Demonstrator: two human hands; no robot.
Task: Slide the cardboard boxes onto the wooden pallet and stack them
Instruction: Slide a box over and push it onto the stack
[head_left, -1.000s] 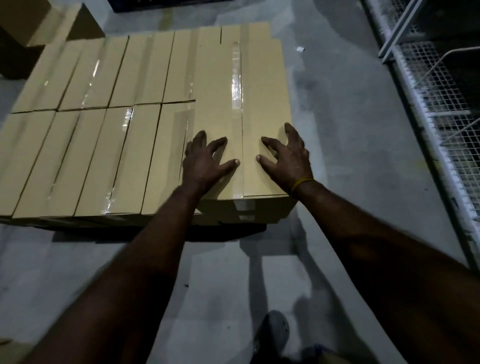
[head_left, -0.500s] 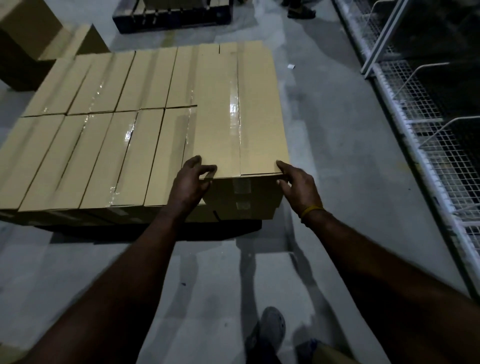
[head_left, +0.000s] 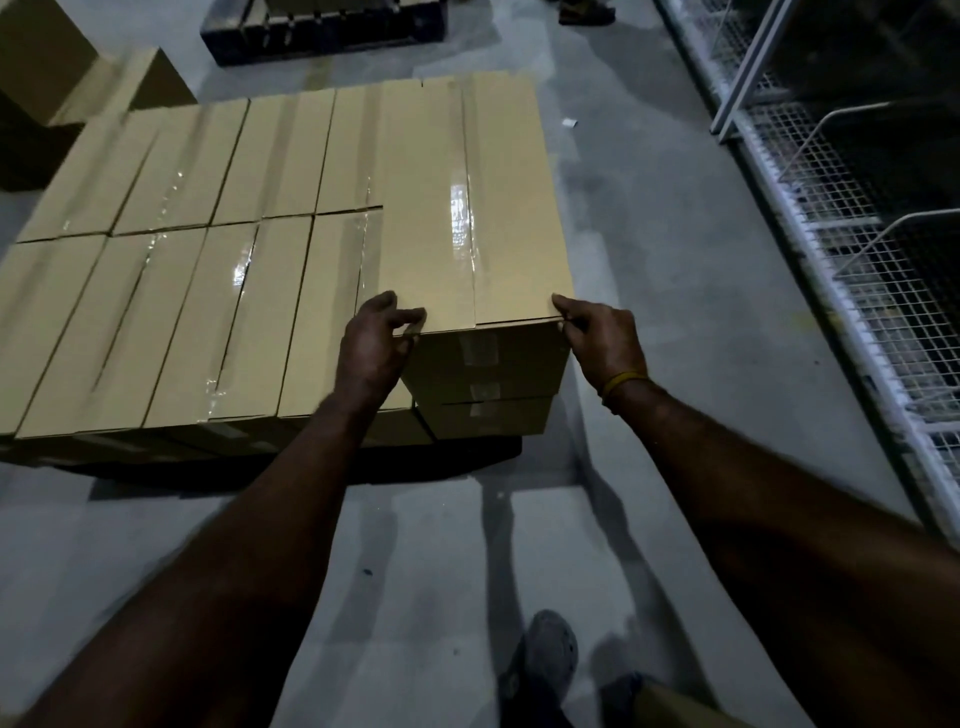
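The left hand (head_left: 375, 340) sits at the near left corner of the top cardboard box (head_left: 467, 208), thumb lying on the lid's edge and the other fingers curled down against the corner, so it grips the box there. The right hand (head_left: 602, 335) takes the near right corner of the same box: its fingertips pinch the lid's edge and the palm wraps the side. A yellow band (head_left: 623, 382) circles the right wrist. Both forearms reach forward from the bottom of the view.

The top cardboard box is long and narrow, tan, with a glossy strip of clear tape running down the middle of its lid and a short piece of tape folded over its near end. It lies on the right end of the stack, one layer higher than the rest. Under it a lower box (head_left: 488, 415) shows its taped end face. To the left of the top cardboard box spreads the layer of boxes (head_left: 171, 291), two rows of like cartons set side by side, their tape seams shining. A dark pallet (head_left: 457, 457) shows as a shadowed edge beneath the stack, resting on the grey concrete floor (head_left: 649, 260).

Right of the top cardboard box, well apart, runs a white wire rack (head_left: 857, 234). Beyond the stack lies a dark pallet-like frame (head_left: 322, 26), and more brown cartons (head_left: 78, 88) stand to the far left. A grey shoe (head_left: 550, 654) shows near the bottom edge.
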